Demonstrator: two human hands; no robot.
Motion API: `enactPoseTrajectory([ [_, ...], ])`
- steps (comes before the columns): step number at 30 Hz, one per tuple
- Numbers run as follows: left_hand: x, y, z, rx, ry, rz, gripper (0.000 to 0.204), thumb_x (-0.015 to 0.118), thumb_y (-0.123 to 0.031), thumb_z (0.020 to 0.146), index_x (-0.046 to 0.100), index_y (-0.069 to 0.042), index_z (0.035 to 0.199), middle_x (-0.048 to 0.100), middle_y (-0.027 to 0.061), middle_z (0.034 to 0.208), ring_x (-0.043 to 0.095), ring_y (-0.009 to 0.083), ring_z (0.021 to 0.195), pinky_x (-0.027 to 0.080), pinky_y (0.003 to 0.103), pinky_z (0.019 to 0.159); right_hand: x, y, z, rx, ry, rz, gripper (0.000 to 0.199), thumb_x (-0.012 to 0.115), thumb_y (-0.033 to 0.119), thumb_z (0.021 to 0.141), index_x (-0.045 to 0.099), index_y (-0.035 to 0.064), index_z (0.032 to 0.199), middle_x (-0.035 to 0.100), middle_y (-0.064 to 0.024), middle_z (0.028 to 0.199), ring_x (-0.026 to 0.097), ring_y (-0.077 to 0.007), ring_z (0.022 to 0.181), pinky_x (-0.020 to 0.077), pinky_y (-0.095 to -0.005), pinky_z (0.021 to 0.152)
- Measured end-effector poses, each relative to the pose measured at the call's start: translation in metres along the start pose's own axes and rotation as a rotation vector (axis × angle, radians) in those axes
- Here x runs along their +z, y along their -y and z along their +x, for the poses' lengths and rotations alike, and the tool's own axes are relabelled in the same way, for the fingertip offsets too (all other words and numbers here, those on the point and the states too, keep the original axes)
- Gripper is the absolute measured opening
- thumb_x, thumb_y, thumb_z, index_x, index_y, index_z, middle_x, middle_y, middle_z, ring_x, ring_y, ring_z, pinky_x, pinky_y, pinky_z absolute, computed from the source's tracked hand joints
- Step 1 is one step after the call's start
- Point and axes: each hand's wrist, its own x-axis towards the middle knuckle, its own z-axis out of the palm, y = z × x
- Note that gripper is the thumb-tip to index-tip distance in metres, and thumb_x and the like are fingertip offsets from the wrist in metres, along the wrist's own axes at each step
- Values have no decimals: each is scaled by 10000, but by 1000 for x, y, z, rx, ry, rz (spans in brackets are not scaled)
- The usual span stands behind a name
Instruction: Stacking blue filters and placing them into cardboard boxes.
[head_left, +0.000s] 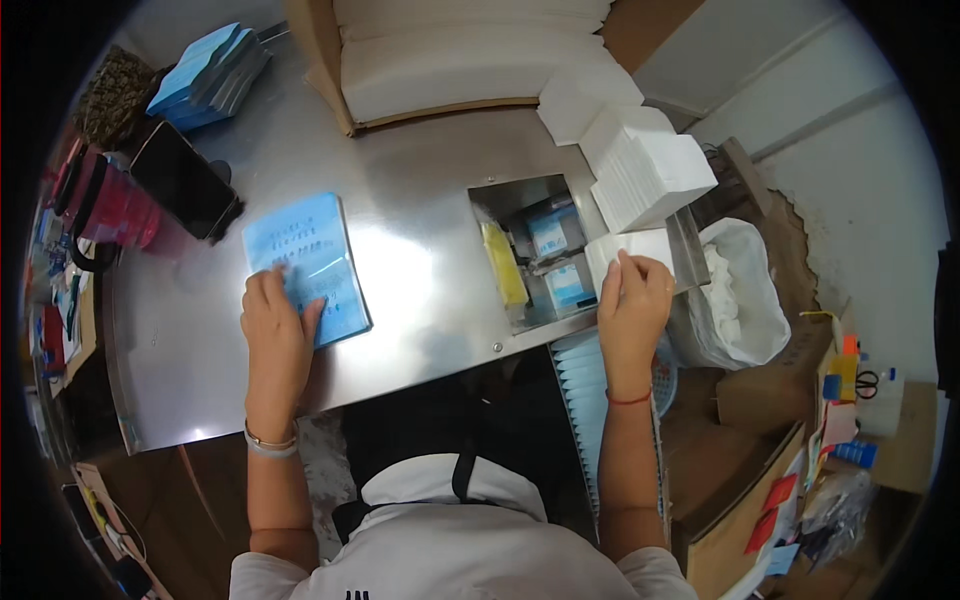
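A blue printed plastic packet [325, 250], apparently several thin layers, lies on the metal tabletop at left centre. My left hand [273, 330] rests on its near left side, fingers bent and thumb spread apart from them. At the right, beside a rectangular opening in the table, my right hand [637, 310] pinches thumb and forefinger together at the edge of a white folded paper napkin [650, 247]. Just beyond it stands a stack of white napkins [650, 165]. Inside the opening [540, 225] are blue-and-white packets and a yellow piece.
A cardboard box [440, 75] full of white napkins stands at the back. To the left are a phone [183, 180], a pink cup [115, 205] and a pile of blue packets [210, 75]. A lined bin [740, 295] sits right of the table, near cardboard boxes.
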Motion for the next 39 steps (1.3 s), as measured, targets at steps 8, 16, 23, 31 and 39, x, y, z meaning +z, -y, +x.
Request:
enactPoseTrajectory([
  [8, 53, -74, -16, 357, 188, 19, 324, 764, -189, 764, 573, -55, 988, 509, 232, 1187, 498, 416, 1100, 408, 511, 852, -17, -15, 9, -26, 108, 199, 266, 635, -1, 820, 672, -40, 1081, 603, -125, 981, 551, -312, 958, 455, -383, 825],
  [16, 53, -71, -23, 385, 372, -17, 524, 821, -240, 639, 573, -49, 1059, 440, 216, 1348, 425, 397, 1213, 320, 515, 973, -22, 79, -50, -624, 448, 519, 312, 613, 104, 814, 691, 108, 1116, 619, -103, 1113, 578, -314, 1049, 346, -555, 1062],
  [23, 57, -86, -35, 509, 374, 42, 364, 695, -100, 754, 592, -145, 1100, 391, 216, 1436, 314, 479, 1360, 266, 640, 1059, 19, 73, -11, -478, 467, 617, 281, 605, 2, 759, 679, 22, 1030, 636, -135, 1062, 594, -309, 999, 317, -556, 1088],
  [31, 52, -94, -5, 281, 507, 101, 499, 809, -293, 726, 600, -145, 1154, 348, 203, 1492, 268, 479, 1397, 256, 683, 1042, 8, 3, -9, -85, -16, -18, 232, 611, 13, 848, 652, -60, 1064, 618, -142, 1034, 560, -320, 941, 445, -423, 862],
  [39, 44, -105, 4, 378, 533, 162, 622, 684, -613, 738, 620, -75, 1045, 452, 243, 1407, 465, 410, 1193, 385, 564, 917, 1, -1, -7, -34, 97, 128, 290, 643, -1, 805, 651, -67, 1087, 589, -173, 1093, 532, -348, 1018, 456, -434, 890],
])
